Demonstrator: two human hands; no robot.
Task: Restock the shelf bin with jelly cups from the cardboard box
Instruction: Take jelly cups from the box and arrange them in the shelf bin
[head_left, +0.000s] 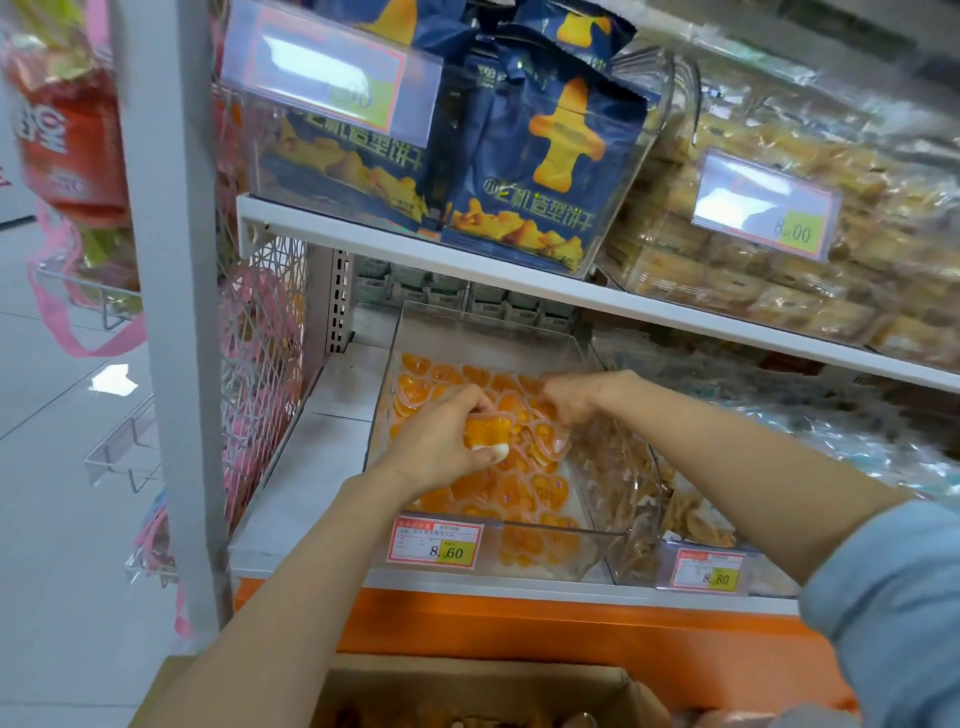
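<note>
A clear plastic shelf bin on the lower shelf holds several orange jelly cups. My left hand is over the bin's left side and grips an orange jelly cup between fingers and thumb. My right hand reaches into the bin farther back, its fingers curled down among the cups; what it holds is hidden. The open cardboard box sits below at the bottom edge, with more cups dimly visible inside.
A price tag reading 8.60 hangs on the bin's front. To the right stands another clear bin of wrapped snacks. The shelf above carries blue biscuit bags and wrapped cakes. A white upright post stands left.
</note>
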